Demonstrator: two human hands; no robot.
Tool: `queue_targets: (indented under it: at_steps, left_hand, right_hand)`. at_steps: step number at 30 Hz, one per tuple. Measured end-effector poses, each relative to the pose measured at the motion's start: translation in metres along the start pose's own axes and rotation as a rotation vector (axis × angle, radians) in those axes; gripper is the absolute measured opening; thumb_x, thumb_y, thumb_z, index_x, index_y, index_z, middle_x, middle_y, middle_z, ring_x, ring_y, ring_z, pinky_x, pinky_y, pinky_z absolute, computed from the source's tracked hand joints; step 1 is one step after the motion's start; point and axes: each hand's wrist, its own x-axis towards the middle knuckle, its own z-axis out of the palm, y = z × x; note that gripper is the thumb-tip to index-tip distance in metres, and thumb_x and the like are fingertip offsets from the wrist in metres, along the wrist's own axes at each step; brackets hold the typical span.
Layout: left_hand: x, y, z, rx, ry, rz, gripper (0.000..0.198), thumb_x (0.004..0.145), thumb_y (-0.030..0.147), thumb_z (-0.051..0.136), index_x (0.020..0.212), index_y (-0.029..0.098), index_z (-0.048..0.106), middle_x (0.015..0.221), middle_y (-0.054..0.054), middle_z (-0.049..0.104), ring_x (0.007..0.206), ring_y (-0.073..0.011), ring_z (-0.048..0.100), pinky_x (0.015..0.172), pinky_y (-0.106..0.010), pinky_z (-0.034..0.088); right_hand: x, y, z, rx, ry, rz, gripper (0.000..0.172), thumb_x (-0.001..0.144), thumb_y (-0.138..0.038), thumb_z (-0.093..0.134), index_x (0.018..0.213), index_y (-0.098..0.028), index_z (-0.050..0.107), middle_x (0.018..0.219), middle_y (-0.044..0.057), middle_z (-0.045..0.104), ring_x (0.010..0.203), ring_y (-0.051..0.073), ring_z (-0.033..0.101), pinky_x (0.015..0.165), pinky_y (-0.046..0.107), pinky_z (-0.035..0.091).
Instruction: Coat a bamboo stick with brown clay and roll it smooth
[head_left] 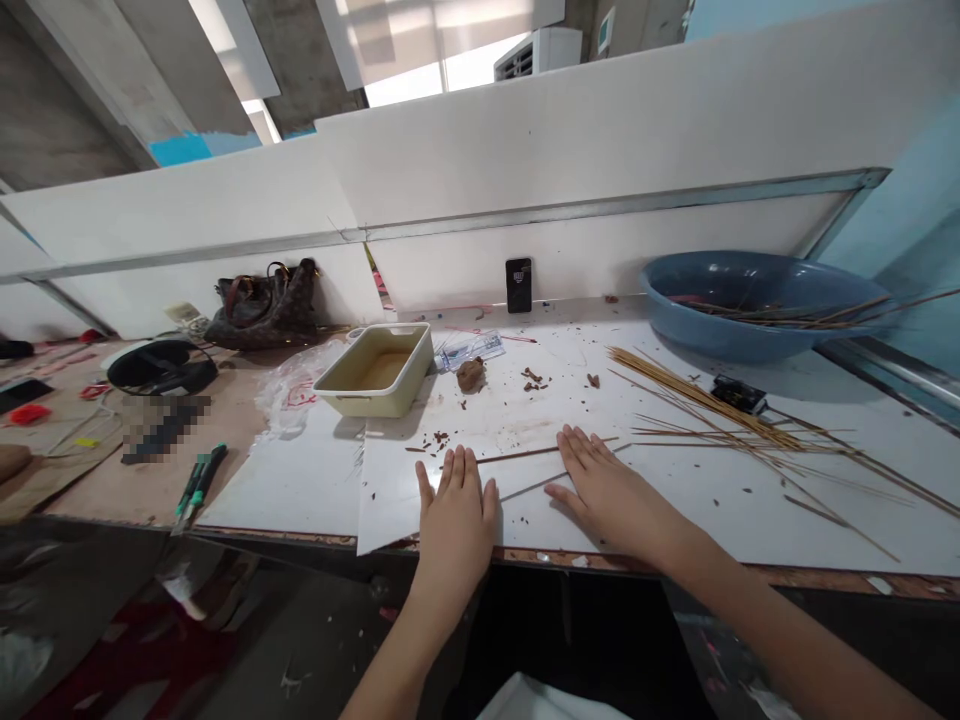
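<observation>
A thin brown stick (pixel 525 455) lies across the white board near the table's front edge. My left hand (pixel 456 505) is flat over its left end, palm down with the fingers stretched out. Over its right part lies my right hand (pixel 600 488), also flat, its thumb apart from the fingers. Both palms hide parts of the stick. A grey line or second thin strip (pixel 531 486) runs just in front of it. Beyond my hands sits a lump of brown paste (pixel 470 375), with brown crumbs (pixel 534 380) scattered around.
A cream plastic tub (pixel 373 402) stands at the left. To the right are a bundle of thin sticks (pixel 697 395), a small black object (pixel 739 394) and a blue basin (pixel 720 335). A phone (pixel 518 285) leans on the back panel. Cutters (pixel 201 482) lie far left.
</observation>
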Motion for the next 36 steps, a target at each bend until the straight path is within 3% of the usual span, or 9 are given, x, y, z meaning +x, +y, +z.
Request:
queue_targets:
  at_steps: [4,9,11,17,19,26,33,36]
  left_hand:
    - [0.012,0.001,-0.001,-0.012,-0.012,-0.016,0.057,0.112,0.033,0.033,0.161,0.008,0.049,0.167,-0.018,0.046,0.16,-0.0323,0.04,0.135,-0.067,0.013]
    - [-0.028,-0.005,0.011,0.035,0.066,0.04,0.058,0.111,0.031,0.035,0.164,0.012,0.046,0.169,-0.016,0.044,0.159,-0.0315,0.042,0.135,-0.066,0.017]
    - [-0.032,-0.007,0.012,0.037,0.059,0.051,0.058,0.111,0.031,0.034,0.165,0.013,0.045,0.169,-0.016,0.044,0.159,-0.0318,0.042,0.134,-0.067,0.018]
    - [0.011,-0.003,-0.003,0.0,-0.011,-0.015,0.056,0.112,0.033,0.034,0.159,0.008,0.053,0.164,-0.019,0.051,0.158,-0.0335,0.043,0.134,-0.069,0.014]
    - [0.012,-0.003,-0.003,0.0,-0.017,-0.024,0.056,0.112,0.033,0.034,0.159,0.007,0.052,0.165,-0.019,0.05,0.158,-0.033,0.043,0.134,-0.068,0.015]
    - [-0.034,-0.008,0.017,0.065,0.089,0.022,0.057,0.11,0.03,0.035,0.164,0.016,0.047,0.168,-0.014,0.046,0.159,-0.0318,0.043,0.134,-0.067,0.017]
    - [0.009,-0.002,0.004,-0.006,0.05,-0.042,0.058,0.112,0.033,0.034,0.161,0.008,0.05,0.165,-0.021,0.049,0.159,-0.0338,0.042,0.134,-0.068,0.015]
    - [-0.003,-0.005,0.007,-0.008,0.069,-0.04,0.057,0.112,0.033,0.035,0.164,0.013,0.048,0.167,-0.017,0.046,0.16,-0.0341,0.04,0.133,-0.069,0.016]
  right_hand:
    - [0.015,0.002,-0.005,0.004,-0.01,0.007,0.094,0.11,-0.068,0.021,0.166,0.007,0.03,0.174,0.029,0.025,0.165,0.035,0.022,0.136,0.053,0.022]
    - [-0.023,0.0,0.017,0.025,0.079,0.002,0.091,0.109,-0.069,0.027,0.17,-0.001,0.027,0.176,0.024,0.025,0.165,0.035,0.024,0.135,0.053,0.027]
    - [-0.027,0.002,0.018,0.031,0.075,-0.016,0.091,0.109,-0.07,0.027,0.171,-0.003,0.026,0.176,0.024,0.024,0.165,0.035,0.025,0.134,0.053,0.029]
    - [0.009,0.009,-0.005,0.029,0.009,-0.021,0.089,0.111,-0.068,0.024,0.168,0.001,0.033,0.174,0.026,0.03,0.165,0.034,0.026,0.136,0.054,0.023]
    - [0.01,0.007,-0.003,0.015,0.022,-0.011,0.091,0.11,-0.067,0.025,0.167,0.003,0.033,0.174,0.027,0.028,0.165,0.034,0.025,0.135,0.054,0.023]
    - [-0.029,0.004,0.024,0.0,0.112,-0.032,0.09,0.11,-0.068,0.026,0.169,0.0,0.029,0.175,0.026,0.025,0.164,0.035,0.028,0.133,0.054,0.032]
    - [0.012,0.008,0.005,0.041,0.064,0.003,0.092,0.11,-0.069,0.022,0.171,-0.001,0.023,0.175,0.025,0.026,0.166,0.034,0.022,0.136,0.055,0.022]
    - [0.001,0.006,0.009,0.016,0.076,0.002,0.094,0.11,-0.07,0.02,0.169,0.002,0.027,0.175,0.027,0.025,0.165,0.035,0.024,0.135,0.054,0.023]
